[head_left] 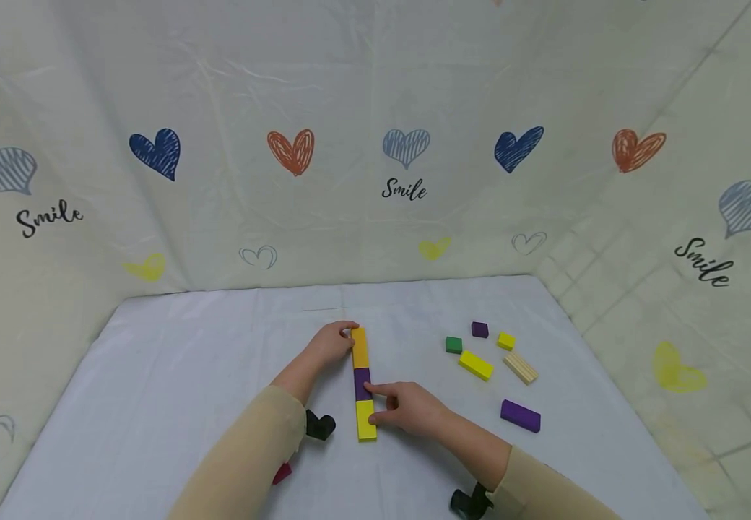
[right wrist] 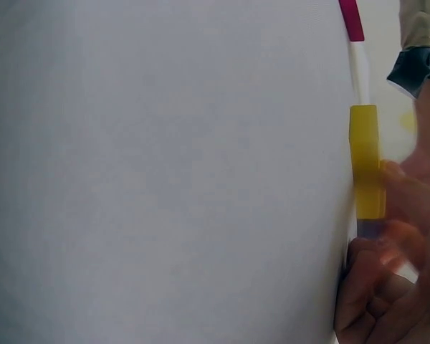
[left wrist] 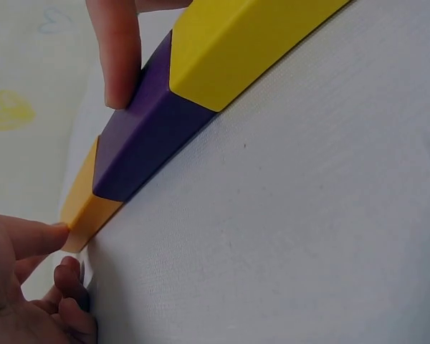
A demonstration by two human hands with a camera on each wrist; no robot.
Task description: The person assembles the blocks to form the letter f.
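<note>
Three blocks lie end to end in a straight row: an orange block [head_left: 359, 349] at the far end, a purple block [head_left: 362, 383] in the middle and a yellow block [head_left: 366, 426] nearest. My left hand [head_left: 330, 344] pinches the far end of the orange block, index finger at its end and thumb by its left side. From the right, my right hand [head_left: 414, 408] touches the row, its index fingertip on the purple block and its thumb against the yellow block's side. In the left wrist view the purple block [left wrist: 147, 132] meets both neighbours.
On the right lie a green cube [head_left: 453, 344], a dark purple cube [head_left: 479, 329], a small yellow block [head_left: 506, 341], a longer yellow block [head_left: 476, 365], plain wood pieces [head_left: 521, 367] and a purple block [head_left: 521, 416]. A red block [head_left: 281, 473] is partly behind the left sleeve.
</note>
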